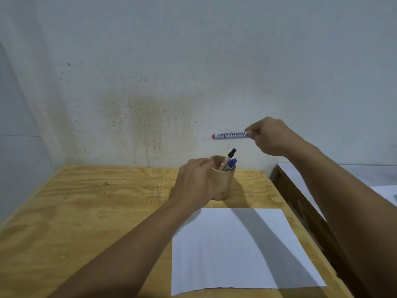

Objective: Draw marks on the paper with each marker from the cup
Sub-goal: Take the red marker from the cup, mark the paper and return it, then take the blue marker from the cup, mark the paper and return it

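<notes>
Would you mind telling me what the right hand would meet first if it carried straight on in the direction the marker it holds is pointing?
The right hand holds the red-ended marker level, pointing left, above the wooden cup. That line looks free; it passes above the markers in the cup. The wall behind may come first, but depth is unclear.

Table: stands against the wall, which rises directly behind it. Cup: upright on the table, toward the rear, right of centre. Two markers: inside the cup, leaning right, tips above the rim. Paper: flat on the table in front of the cup, near the right edge. Left hand: against the cup's left side. Right hand: above and right of the cup, holding a third marker level, pointing left. Second surface: right of the table, apart.
</notes>
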A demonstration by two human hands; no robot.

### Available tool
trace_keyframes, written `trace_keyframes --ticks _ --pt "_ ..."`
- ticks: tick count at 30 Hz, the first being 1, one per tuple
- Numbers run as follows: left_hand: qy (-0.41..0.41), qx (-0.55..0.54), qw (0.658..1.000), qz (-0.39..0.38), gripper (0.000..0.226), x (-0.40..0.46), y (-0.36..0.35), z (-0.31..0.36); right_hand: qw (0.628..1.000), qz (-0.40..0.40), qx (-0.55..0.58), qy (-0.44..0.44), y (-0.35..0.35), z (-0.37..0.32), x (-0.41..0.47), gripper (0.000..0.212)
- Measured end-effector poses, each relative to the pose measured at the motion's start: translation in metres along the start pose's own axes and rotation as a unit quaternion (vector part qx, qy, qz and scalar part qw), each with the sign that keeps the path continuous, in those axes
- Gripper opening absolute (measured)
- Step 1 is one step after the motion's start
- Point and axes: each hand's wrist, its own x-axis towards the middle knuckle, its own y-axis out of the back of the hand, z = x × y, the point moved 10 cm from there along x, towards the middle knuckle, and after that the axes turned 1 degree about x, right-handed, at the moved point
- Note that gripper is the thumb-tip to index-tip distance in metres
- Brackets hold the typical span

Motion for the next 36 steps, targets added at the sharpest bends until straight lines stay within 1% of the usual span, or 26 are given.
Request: trace_keyframes --ticks 2,4,8,11,14,16,17,18,20,22,25,27,29,31,33,35,36 --pt "-0.027 0.020 0.999 -0.001 0.043 0.000 -0.001 0.004 0.999 -0.026 -0.031 0.020 -0.007 -0.011 0.007 0.020" --pt "-0.041 0.032 0.999 -0.002 0.040 0.001 -0.002 0.004 0.999 -0.019 -0.019 0.036 -0.011 -0.023 0.009 0.018" --pt "-0.042 0.032 0.999 -0.013 0.047 0.002 -0.004 -0.001 0.996 -0.005 0.088 0.009 -0.030 -0.029 0.007 0.038" --pt "-0.033 0.022 0.999 -0.025 0.052 0.002 -0.008 -0.008 0.989 -0.002 0.148 -0.011 -0.051 -0.023 0.007 0.045" --pt "-0.021 0.012 0.999 -0.035 0.057 0.001 -0.012 -0.013 0.973 0.054 0.221 -0.035 -0.047 -0.008 -0.002 0.051" --pt "-0.026 0.007 0.999 -0.040 0.057 0.003 -0.013 -0.011 0.969 0.090 0.225 -0.055 -0.039 0.002 -0.014 0.053" --pt "-0.028 0.006 0.999 -0.041 0.057 0.005 -0.014 -0.009 0.970 0.085 0.220 -0.064 -0.040 0.006 -0.019 0.054" --pt "-0.029 0.004 0.999 -0.041 0.056 0.006 -0.014 -0.008 0.971 0.064 0.219 -0.073 -0.044 0.008 -0.023 0.053" --pt "-0.031 -0.001 0.999 -0.036 0.056 0.008 -0.012 -0.008 0.969 0.020 0.233 -0.085 -0.057 0.008 -0.028 0.043" --pt "-0.028 0.000 0.999 -0.033 0.056 0.007 -0.009 -0.011 0.969 0.002 0.231 -0.085 -0.067 0.004 -0.029 0.031" --pt "-0.022 0.001 0.999 -0.036 0.057 0.003 -0.009 -0.015 0.971 0.020 0.228 -0.073 -0.071 0.002 -0.031 0.023" --pt "-0.022 0.001 0.999 -0.042 0.057 0.002 -0.011 -0.014 0.971 0.060 0.219 -0.076 -0.062 0.008 -0.032 0.020" --pt "-0.028 -0.004 0.998 -0.047 0.058 0.002 -0.013 -0.013 0.958 0.120 0.249 -0.072 -0.045 0.013 -0.033 0.014" --pt "-0.025 -0.010 0.998 -0.054 0.060 0.001 -0.016 -0.016 0.929 0.169 0.326 -0.038 -0.026 0.009 -0.033 0.009" --pt "-0.017 -0.009 0.998 -0.064 0.061 -0.001 -0.018 -0.019 0.901 0.197 0.386 0.013 -0.008 -0.001 -0.036 0.019" --pt "-0.010 -0.003 0.997 -0.083 0.061 -0.002 -0.021 -0.020 0.880 0.197 0.429 0.061 0.009 -0.015 -0.041 0.032" --pt "-0.007 -0.004 0.996 -0.090 0.060 -0.002 -0.020 -0.020 0.872 0.192 0.443 0.077 0.016 -0.020 -0.046 0.036"
